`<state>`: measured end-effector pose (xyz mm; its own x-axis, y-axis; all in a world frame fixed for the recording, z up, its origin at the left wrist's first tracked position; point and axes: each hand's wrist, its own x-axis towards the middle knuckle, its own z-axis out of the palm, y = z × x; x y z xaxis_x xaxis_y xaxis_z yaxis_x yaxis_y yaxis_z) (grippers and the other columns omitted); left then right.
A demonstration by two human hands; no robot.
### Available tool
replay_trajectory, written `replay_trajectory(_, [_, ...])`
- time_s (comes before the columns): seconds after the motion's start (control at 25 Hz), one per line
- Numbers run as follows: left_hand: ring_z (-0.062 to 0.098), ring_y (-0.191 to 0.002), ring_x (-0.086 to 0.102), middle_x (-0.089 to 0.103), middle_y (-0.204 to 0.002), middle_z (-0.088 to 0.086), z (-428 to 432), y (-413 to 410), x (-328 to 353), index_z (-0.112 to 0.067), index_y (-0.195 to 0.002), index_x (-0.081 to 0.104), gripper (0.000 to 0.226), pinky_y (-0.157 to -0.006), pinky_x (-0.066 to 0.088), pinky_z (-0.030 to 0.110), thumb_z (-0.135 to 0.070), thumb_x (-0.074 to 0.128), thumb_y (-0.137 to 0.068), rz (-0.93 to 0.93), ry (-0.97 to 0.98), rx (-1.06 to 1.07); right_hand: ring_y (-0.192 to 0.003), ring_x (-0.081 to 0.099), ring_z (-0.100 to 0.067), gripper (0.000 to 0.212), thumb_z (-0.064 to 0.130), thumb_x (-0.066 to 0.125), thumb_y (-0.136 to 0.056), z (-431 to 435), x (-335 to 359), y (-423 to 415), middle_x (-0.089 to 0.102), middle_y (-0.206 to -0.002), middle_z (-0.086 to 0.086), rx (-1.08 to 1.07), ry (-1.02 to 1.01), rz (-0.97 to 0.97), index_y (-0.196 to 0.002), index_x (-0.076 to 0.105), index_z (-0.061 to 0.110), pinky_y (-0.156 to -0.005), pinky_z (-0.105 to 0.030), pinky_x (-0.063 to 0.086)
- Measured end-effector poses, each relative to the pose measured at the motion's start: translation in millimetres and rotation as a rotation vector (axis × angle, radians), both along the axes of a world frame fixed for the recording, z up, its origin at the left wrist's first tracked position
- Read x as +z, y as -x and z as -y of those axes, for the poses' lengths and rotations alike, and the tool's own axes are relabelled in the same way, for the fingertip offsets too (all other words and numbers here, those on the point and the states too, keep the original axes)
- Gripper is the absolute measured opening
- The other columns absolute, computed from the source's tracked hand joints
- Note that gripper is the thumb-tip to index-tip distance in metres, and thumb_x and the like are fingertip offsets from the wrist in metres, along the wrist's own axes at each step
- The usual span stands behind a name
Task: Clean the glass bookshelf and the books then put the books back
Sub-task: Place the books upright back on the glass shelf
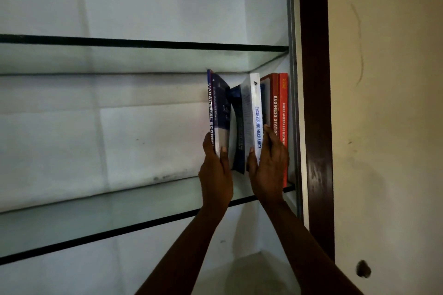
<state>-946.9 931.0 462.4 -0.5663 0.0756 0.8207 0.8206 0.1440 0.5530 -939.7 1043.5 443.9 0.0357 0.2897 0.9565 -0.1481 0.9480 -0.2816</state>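
Observation:
Several books stand upright at the right end of a glass shelf (pixel 96 218). My left hand (pixel 215 175) grips the bottom of the blue "Managerial Economics" book (pixel 211 108) and a second blue book beside it. My right hand (pixel 268 170) grips the white "Engineering Mechanics" book (pixel 256 112), thumb on its left face, fingers on its right. A thin dark book (pixel 237 132) hangs loosely in the gap between the two hands. Against the right wall stand the red "Business Statistics" book (pixel 275 103) and the red "Linear Algebra" book (pixel 284 93).
A second glass shelf (pixel 119 55) runs above the books. A dark wooden frame (pixel 314 79) borders the cabinet on the right, with a beige wall (pixel 388 103) beyond it. The cabinet's back panel (pixel 119 139) is pale and smudged.

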Motion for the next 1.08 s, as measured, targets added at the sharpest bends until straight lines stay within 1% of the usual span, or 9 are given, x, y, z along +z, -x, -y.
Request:
replay_trajectory(0.12, [0.022,-0.113,0.057,0.051,-0.134,0.010,-11.9,0.4,2.8,-0.025,-0.143,0.020,0.050,-0.090,0.048,0.029,-0.025,0.041,-0.098,-0.016,0.031,-0.058,-0.132,0.024,-0.026,0.067,0.025,0.054,-0.088,-5.3,3.6,3.9,0.020,-0.145,-0.007,-0.180,0.058,0.046,-0.144,0.018,0.011,-0.105,-0.048,0.027])
replay_trajectory(0.28, [0.014,-0.127,0.045,0.043,-0.141,0.004,-32.7,5.6,-0.2,-0.030,-0.140,0.025,0.050,-0.101,0.046,0.036,-0.039,0.041,-0.094,0.016,0.035,-0.290,-0.145,-0.002,-0.019,0.058,0.039,0.026,-0.099,-16.4,-8.7,-1.9,0.003,-0.156,-0.005,-0.182,-0.016,0.172,-0.148,0.009,0.015,-0.117,-0.042,0.006])
replay_trajectory(0.48, [-0.018,-0.111,0.040,0.035,-0.136,-0.011,-37.9,13.9,2.1,-0.034,-0.135,0.021,0.042,-0.080,0.041,0.000,-0.023,0.037,-0.098,0.104,0.050,-0.521,-0.146,0.001,-0.017,0.060,0.049,0.014,-0.099,-17.2,-25.9,-5.8,0.002,-0.156,-0.001,-0.125,-0.035,0.250,-0.149,0.000,0.020,-0.118,-0.028,-0.005])
replay_trajectory(0.64, [-0.022,-0.108,0.044,0.041,-0.128,-0.021,-45.5,10.8,2.5,-0.034,-0.135,0.023,0.044,-0.087,0.044,0.004,-0.036,0.037,-0.093,0.055,0.009,-0.530,-0.146,-0.002,-0.017,0.061,0.049,0.015,-0.099,-20.7,-24.1,-7.6,0.002,-0.157,-0.003,-0.129,-0.046,0.292,-0.149,0.000,0.017,-0.116,-0.025,-0.012])
replay_trajectory(0.76, [-0.012,-0.119,0.045,0.044,-0.134,-0.016,-41.2,12.5,1.1,-0.031,-0.139,0.029,0.070,-0.092,0.048,0.016,-0.069,0.041,-0.082,0.143,0.004,-0.627,-0.144,0.000,-0.011,0.060,0.039,0.033,-0.098,-14.6,-20.0,-23.4,0.007,-0.157,0.000,0.035,0.007,0.285,-0.149,0.008,0.020,-0.115,-0.030,0.004])
replay_trajectory(0.84, [-0.001,-0.122,0.049,0.049,-0.134,-0.014,-28.9,16.5,1.6,-0.030,-0.139,0.034,0.093,-0.087,0.048,0.015,-0.086,0.042,-0.065,0.268,0.028,-0.730,-0.138,0.024,-0.010,0.053,0.033,0.043,-0.096,2.5,-14.0,-39.3,0.033,-0.149,-0.004,0.181,0.111,0.188,-0.145,0.028,0.019,-0.111,-0.031,0.023])
replay_trajectory(0.92, [0.003,-0.122,0.050,0.050,-0.131,-0.023,-4.4,15.6,3.6,-0.037,-0.134,0.037,0.072,-0.088,0.043,0.013,-0.078,0.038,-0.075,0.305,0.130,-0.696,-0.125,0.047,-0.014,0.050,0.031,0.051,-0.095,18.4,4.1,-51.9,0.050,-0.136,-0.006,0.378,0.195,0.258,-0.141,0.038,0.017,-0.103,-0.028,0.039])
replay_trajectory(1.0, [0.010,-0.131,0.041,0.040,-0.135,-0.019,19.9,15.7,-1.0,-0.039,-0.136,0.029,0.044,-0.095,0.033,0.017,-0.048,0.037,-0.093,0.297,0.313,-0.544,-0.121,0.052,-0.019,0.054,0.031,0.056,-0.091,23.3,25.9,-52.0,0.053,-0.134,-0.008,0.515,0.269,0.446,-0.139,0.039,0.014,-0.096,-0.022,0.040])
replay_trajectory(1.08, [0.016,-0.133,0.040,0.037,-0.145,-0.007,38.1,18.7,-8.3,-0.033,-0.144,0.023,0.053,-0.098,0.031,0.020,-0.028,0.046,-0.097,0.238,0.531,-0.366,-0.120,0.053,-0.022,0.055,0.030,0.060,-0.089,21.2,43.7,-43.8,0.053,-0.133,-0.010,0.504,0.266,0.541,-0.137,0.042,0.009,-0.092,-0.021,0.040])
